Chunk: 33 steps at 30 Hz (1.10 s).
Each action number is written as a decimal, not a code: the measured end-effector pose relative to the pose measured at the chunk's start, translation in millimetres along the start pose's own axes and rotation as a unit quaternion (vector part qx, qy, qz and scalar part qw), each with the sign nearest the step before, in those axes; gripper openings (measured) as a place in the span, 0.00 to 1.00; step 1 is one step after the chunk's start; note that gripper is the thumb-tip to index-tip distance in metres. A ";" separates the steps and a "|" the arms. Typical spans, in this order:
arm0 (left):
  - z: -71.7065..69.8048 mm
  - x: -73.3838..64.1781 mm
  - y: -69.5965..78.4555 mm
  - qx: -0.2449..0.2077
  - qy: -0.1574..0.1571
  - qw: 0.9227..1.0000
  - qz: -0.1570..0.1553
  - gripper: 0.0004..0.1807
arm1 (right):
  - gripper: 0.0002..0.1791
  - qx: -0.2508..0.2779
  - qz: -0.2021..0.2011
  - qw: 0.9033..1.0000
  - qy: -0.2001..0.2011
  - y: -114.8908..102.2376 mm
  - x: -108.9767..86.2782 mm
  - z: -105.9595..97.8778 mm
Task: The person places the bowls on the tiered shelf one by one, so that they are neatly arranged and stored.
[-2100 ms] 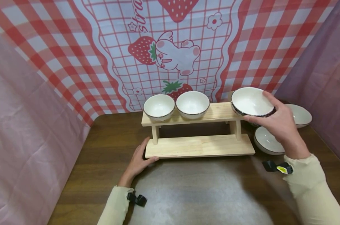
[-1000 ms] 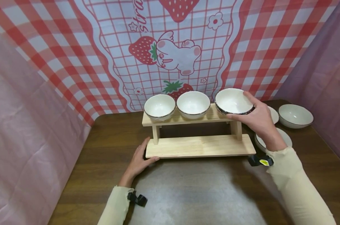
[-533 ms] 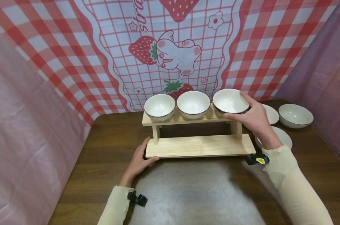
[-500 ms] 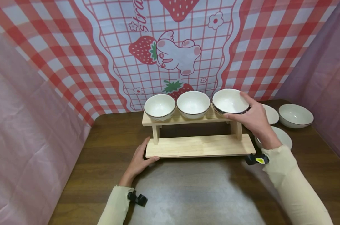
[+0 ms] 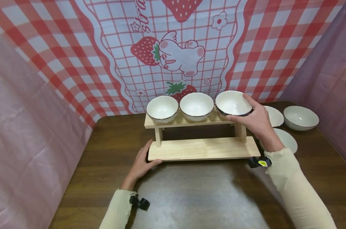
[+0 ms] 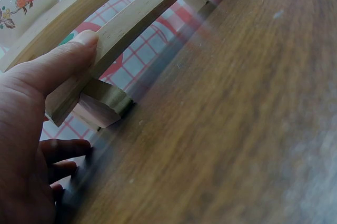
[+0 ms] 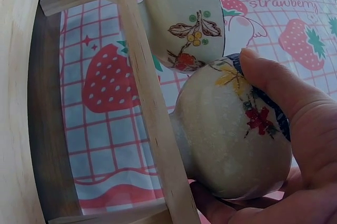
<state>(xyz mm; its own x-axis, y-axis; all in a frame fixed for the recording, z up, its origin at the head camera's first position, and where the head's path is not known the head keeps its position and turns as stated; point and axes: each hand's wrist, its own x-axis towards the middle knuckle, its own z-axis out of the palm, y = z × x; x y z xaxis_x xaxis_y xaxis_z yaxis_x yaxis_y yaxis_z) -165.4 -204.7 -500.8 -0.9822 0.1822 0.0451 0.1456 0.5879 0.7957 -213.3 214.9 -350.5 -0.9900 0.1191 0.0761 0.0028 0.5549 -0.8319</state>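
Observation:
A two-tier wooden stand (image 5: pixel 204 149) stands on the table. My left hand (image 5: pixel 140 163) holds its lower left corner, thumb along the front edge and fingers round the end; the thumb (image 6: pixel 63 63) presses the board in the left wrist view. My right hand (image 5: pixel 257 121) grips a white bowl (image 5: pixel 233 102) at the right of the upper shelf, thumb and fingers around its side. Yellow and red flowers decorate this bowl's outside in the right wrist view, where its foot is right at the shelf. Left of it sit a middle bowl (image 5: pixel 196 106) and a left bowl (image 5: pixel 162 109).
Right of the stand, more bowls are on the table: a far right bowl (image 5: pixel 301 117), a near bowl (image 5: pixel 285 141) and one partly behind my right hand, a white bowl (image 5: pixel 274 116). A strawberry-patterned cloth (image 5: pixel 167 47) hangs close behind the stand.
My right hand has carried its bowl leftward from over the stand's right end to beside the middle bowl, with only a slight shift lately. My left hand has stayed at the corner.

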 end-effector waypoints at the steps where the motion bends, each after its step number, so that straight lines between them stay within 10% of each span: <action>1: 0.0 0.0 0.0 0.000 0.000 1.000 0.000 0.55 | 0.61 0.001 -0.001 1.000 0.000 0.1 -0.1 0.0; 33: 0.4 0.7 -0.9 0.000 0.001 1.000 0.007 0.55 | 0.61 0.068 -0.033 0.997 -0.019 6.1 -3.9 -3.6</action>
<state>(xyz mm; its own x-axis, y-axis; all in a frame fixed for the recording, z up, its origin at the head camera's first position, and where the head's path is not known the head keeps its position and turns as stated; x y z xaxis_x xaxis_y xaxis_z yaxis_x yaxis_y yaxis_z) -166.2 -204.8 -501.7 -0.9803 0.1890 0.0571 0.1593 0.5860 0.7945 -208.9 220.8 -353.8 -0.9919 0.0538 0.1148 -0.0792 0.4435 -0.8928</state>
